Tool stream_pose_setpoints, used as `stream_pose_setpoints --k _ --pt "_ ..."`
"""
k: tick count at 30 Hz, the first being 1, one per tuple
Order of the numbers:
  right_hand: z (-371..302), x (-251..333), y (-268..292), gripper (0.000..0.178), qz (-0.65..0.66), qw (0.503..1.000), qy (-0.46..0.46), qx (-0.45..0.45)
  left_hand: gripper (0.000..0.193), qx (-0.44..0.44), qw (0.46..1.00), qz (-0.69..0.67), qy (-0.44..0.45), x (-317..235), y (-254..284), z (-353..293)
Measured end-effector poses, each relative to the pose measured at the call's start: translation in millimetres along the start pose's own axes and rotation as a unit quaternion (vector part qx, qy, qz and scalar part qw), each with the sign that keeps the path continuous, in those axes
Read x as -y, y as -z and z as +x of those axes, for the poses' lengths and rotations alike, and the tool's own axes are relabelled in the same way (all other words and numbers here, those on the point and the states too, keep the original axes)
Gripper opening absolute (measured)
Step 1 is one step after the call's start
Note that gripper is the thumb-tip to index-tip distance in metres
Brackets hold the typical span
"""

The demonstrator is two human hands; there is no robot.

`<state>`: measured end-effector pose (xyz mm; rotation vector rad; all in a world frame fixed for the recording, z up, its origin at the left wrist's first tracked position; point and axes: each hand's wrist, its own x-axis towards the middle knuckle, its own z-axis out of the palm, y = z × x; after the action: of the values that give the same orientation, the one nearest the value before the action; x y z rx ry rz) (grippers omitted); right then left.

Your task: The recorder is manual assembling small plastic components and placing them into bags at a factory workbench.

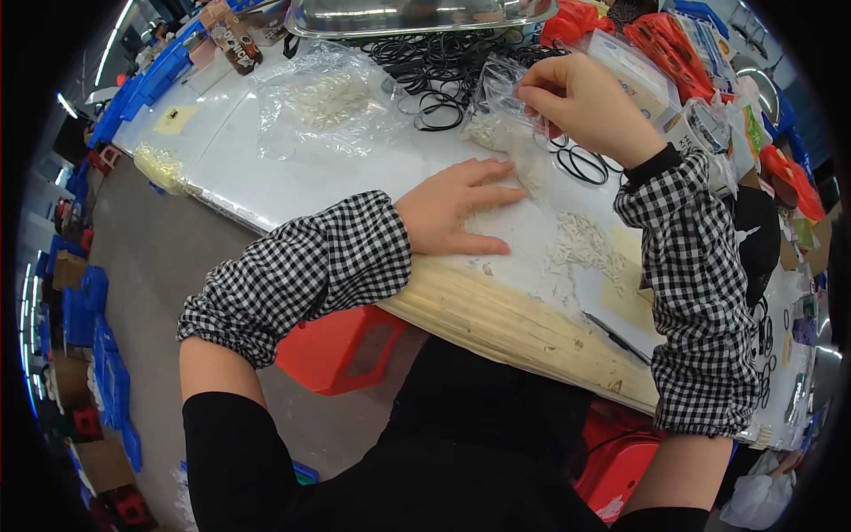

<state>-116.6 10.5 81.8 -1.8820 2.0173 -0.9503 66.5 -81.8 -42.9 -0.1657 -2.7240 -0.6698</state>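
My left hand (461, 208) rests flat on the white table, fingers spread, their tips beside a clear plastic bag (530, 164). Small white pieces lie in the lower part of that bag. Above its upper end, my right hand (589, 102) is closed in a pinch at the bag's thin edge; the fingertips are partly hidden. Just right of the bag is a loose heap of small white pieces (585, 244). Farther left on the table lies a larger open clear bag (332, 102) with more white pieces in it.
Black cords or bands (443, 66) are tangled at the back, under a shiny metal tray (417, 19). A black pen (616, 338) lies near the front edge. Red plastic bags (671, 55) and boxes crowd the back right. A red stool (337, 350) stands below the table.
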Motion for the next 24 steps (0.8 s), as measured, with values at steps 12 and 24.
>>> stream_pose_setpoints --k 12,24 --pt "-0.9 3.5 -14.1 0.019 -0.028 0.999 -0.025 0.025 0.023 -0.051 0.997 -0.051 -0.031 13.5 2.6 -4.3" --pt "6.2 2.7 -25.6 0.018 -0.131 0.991 0.017 0.015 0.026 -0.004 0.972 0.224 -0.076 20.4 12.1 15.3"
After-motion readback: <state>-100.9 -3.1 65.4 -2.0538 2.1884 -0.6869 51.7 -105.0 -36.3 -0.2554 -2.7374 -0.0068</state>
